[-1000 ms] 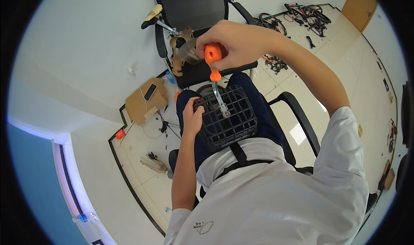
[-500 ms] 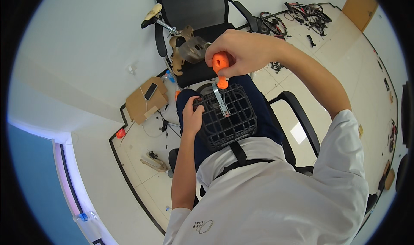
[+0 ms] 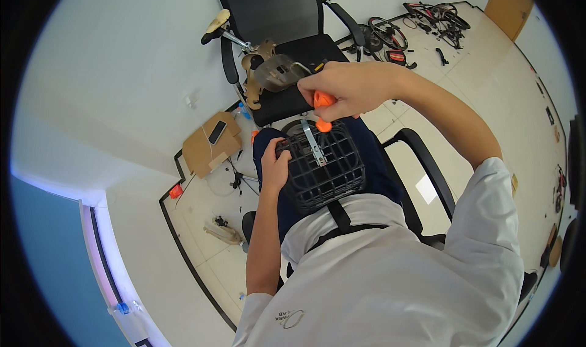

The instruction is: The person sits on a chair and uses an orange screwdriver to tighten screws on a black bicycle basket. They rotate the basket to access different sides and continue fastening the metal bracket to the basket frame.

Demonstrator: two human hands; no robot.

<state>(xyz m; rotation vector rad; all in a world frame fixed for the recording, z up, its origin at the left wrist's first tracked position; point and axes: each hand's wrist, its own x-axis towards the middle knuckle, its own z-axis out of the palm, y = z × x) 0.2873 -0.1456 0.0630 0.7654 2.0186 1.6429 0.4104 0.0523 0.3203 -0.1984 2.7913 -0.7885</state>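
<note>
A black plastic-coated wire basket (image 3: 332, 179) rests on my lap, tilted toward me. My left hand (image 3: 274, 167) is closed on its left rim, thumb over the bars. A silvery metal bracket strip (image 3: 314, 142) lies along the basket's side and pokes out past its far edge. Above that, my right hand (image 3: 351, 87) is wrapped round an orange-handled screwdriver (image 3: 323, 100), pointed down toward the basket next to the bracket. The shaft and tip of the screwdriver are hard to make out against the dark bars.
Facing me, a black office chair (image 3: 284, 49) carries a bicycle saddle on a post (image 3: 218, 21) and brownish bicycle parts. On the left floor lies a cardboard sheet (image 3: 204, 151) with a phone (image 3: 217, 131) on it. Dismantled bicycles (image 3: 436, 23) lie far right. My chair's armrest (image 3: 427, 161) is beside me.
My right hand has come lower and a little to the right with the screwdriver, whose handle is now more covered by the fingers. My left hand keeps its hold on the basket.
</note>
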